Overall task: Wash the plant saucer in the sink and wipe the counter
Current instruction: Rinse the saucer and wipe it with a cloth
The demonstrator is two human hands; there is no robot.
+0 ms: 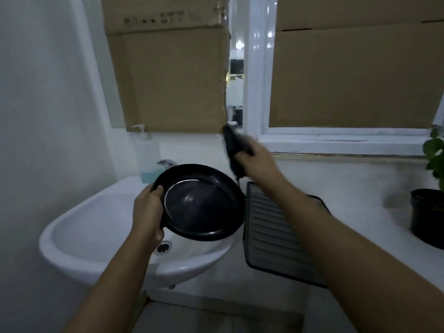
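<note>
Left hand (147,212) gripping black saucer (201,203) above sink (79,227); right hand (258,167) clutching dark cloth (233,145)

Count, by kind:
- round black plastic saucer (204,203): 1
- white ceramic basin (96,227): 1
- chrome tap (167,162), far side of basin: 1
- clear pump bottle of blue liquid (146,157), far left: 1
- dark crumpled cloth (234,150): 1
- black ribbed rectangular tray (271,231), right of basin: 1
- black pot holding a green plant (426,217), far right: 1
- brown cardboard sheets over the window: 2, left (168,75) and right (355,75)
- bare hands: 2, left (147,212) and right (258,164)
</note>
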